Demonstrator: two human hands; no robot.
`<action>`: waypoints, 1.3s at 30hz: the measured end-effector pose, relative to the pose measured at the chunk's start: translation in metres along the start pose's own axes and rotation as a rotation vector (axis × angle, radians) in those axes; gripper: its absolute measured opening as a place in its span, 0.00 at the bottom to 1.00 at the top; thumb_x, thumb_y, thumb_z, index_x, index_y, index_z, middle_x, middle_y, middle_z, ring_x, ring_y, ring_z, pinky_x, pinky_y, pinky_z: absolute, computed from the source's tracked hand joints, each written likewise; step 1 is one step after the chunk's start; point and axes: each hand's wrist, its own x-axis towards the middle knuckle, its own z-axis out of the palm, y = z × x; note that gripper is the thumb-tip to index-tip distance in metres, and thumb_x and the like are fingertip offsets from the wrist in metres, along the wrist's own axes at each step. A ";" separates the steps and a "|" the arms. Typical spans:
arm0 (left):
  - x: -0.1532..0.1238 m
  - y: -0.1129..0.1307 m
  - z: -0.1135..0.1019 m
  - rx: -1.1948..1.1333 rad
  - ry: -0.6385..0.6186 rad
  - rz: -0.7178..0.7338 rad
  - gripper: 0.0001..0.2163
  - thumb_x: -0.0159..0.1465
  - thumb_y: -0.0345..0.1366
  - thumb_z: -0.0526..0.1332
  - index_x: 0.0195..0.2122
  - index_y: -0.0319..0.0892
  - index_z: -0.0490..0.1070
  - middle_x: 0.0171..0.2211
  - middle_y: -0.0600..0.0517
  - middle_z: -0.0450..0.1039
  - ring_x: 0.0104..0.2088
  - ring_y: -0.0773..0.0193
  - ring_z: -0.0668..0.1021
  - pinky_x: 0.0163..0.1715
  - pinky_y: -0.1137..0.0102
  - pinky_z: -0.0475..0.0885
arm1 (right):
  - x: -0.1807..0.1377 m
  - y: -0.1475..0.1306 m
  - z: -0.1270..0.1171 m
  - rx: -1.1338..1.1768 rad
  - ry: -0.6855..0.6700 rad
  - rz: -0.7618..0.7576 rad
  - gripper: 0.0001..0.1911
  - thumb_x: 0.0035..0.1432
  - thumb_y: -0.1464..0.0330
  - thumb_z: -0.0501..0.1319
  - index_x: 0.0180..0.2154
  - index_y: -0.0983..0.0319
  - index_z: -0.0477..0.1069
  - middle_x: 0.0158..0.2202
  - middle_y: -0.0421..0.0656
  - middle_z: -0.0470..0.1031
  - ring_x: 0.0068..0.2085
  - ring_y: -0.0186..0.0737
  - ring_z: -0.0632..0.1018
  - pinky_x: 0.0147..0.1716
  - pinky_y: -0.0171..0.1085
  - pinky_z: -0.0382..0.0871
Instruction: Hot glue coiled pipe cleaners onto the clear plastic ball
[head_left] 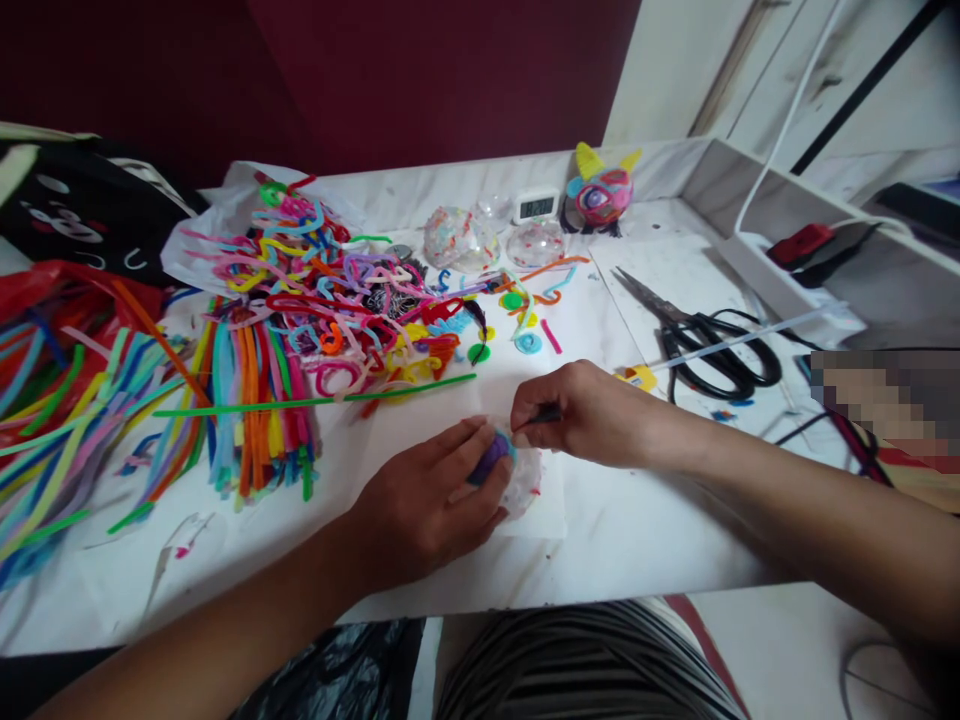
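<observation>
My left hand rests on the white table with its fingers curled over a clear plastic ball that has a purple piece on it. Just to the right, my right hand is closed in a pinch on a thin dark tool whose tip points at the purple piece. The two hands almost touch over the ball. A long green pipe cleaner lies on the table just beyond them.
A big heap of coloured pipe cleaners covers the left half, with curled bits behind. Black scissors, clear balls, a small timer and a decorated ball lie farther back. A red bag sits at the left.
</observation>
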 end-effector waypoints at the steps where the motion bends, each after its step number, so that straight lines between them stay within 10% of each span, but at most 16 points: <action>1: 0.000 0.000 0.000 0.004 0.005 0.007 0.14 0.63 0.33 0.64 0.48 0.31 0.71 0.49 0.32 0.72 0.56 0.45 0.74 0.52 0.56 0.77 | 0.000 0.001 -0.001 -0.001 -0.019 -0.016 0.03 0.56 0.74 0.62 0.32 0.64 0.76 0.25 0.36 0.75 0.26 0.28 0.72 0.27 0.29 0.63; 20: -0.003 0.000 0.004 -0.011 -0.001 -0.008 0.17 0.64 0.33 0.62 0.51 0.29 0.71 0.50 0.31 0.71 0.57 0.42 0.72 0.53 0.53 0.76 | 0.006 -0.002 -0.003 -0.190 0.001 -0.150 0.07 0.56 0.77 0.61 0.33 0.62 0.77 0.30 0.38 0.80 0.29 0.31 0.76 0.30 0.31 0.62; 29: 0.000 -0.004 0.004 0.084 -0.040 0.101 0.18 0.64 0.34 0.62 0.51 0.26 0.69 0.47 0.31 0.72 0.57 0.40 0.72 0.53 0.53 0.77 | -0.037 0.005 -0.015 -0.279 0.370 -0.154 0.07 0.63 0.67 0.60 0.40 0.64 0.74 0.36 0.43 0.78 0.35 0.36 0.77 0.35 0.34 0.67; 39: -0.008 -0.003 0.010 0.069 -0.083 0.073 0.20 0.65 0.32 0.61 0.55 0.27 0.66 0.50 0.30 0.69 0.60 0.37 0.69 0.56 0.51 0.74 | -0.087 0.062 -0.010 -0.545 0.464 0.291 0.16 0.62 0.57 0.58 0.42 0.64 0.71 0.37 0.49 0.75 0.33 0.44 0.77 0.31 0.43 0.70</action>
